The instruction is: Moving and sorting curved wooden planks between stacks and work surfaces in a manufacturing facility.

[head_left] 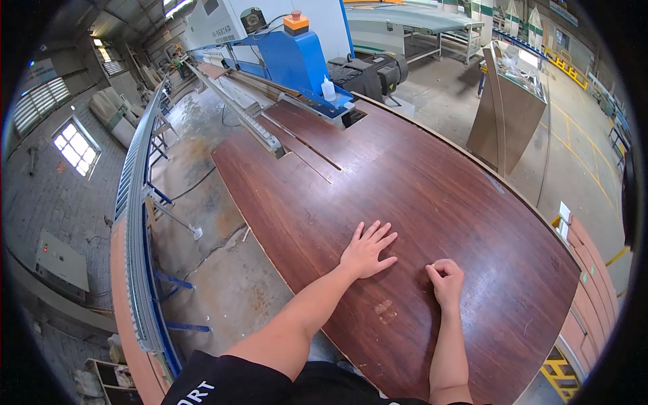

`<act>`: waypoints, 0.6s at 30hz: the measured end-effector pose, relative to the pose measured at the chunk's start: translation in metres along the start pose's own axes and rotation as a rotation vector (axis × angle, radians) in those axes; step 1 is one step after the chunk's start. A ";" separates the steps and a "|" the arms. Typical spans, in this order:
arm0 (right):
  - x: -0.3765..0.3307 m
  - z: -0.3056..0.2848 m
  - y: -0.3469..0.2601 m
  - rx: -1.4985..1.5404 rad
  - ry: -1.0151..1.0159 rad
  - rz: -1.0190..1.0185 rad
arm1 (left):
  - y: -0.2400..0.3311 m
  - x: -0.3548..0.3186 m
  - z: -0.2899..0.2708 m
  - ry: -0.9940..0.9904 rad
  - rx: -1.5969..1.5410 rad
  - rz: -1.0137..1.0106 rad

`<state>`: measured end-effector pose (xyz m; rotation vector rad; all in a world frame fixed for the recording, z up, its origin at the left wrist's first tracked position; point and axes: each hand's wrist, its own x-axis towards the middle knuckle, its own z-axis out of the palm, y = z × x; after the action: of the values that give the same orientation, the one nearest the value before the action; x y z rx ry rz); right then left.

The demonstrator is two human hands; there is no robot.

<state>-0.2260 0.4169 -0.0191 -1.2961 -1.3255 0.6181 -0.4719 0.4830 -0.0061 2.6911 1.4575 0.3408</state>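
1. largest is the machine, white and blue, running away toward the far left. its blue end sits against the table, seemingly so the two work as one.
2. the conveyor curves down the left side (the lens bends it), well apart from the table. blue legs hold it up off the floor.
3. the table, a dark red-brown wood-grain top, fills the middle, spreading from the machine to the person's body. a long slot is cut near its far end, beside a metal rail; the cut looks shaped to suit that gear.
4. the motor, black, lies just beyond the table's far edge, next to the blue housing, perhaps to keep it off the top.
5. the left hand rests palm down on the table, open, fingers spread, gripping nothing; the pose suggests support.
6. the right hand is curled closed at the table, thumb against forefinger. i cannot tell whether anything thin is pinched there.
7. the bottle, white, stands upright on a blue ledge, probably parked off the table.
8. the button, red, tops an orange box, likely raised to be easily found.
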 end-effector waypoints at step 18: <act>-0.004 0.006 -0.002 0.075 -0.106 0.077 | 0.001 -0.001 -0.002 -0.018 0.015 -0.008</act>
<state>-0.2333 0.4150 -0.0197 -1.2729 -1.3300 0.7925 -0.4725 0.4814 -0.0043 2.6917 1.4714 0.3057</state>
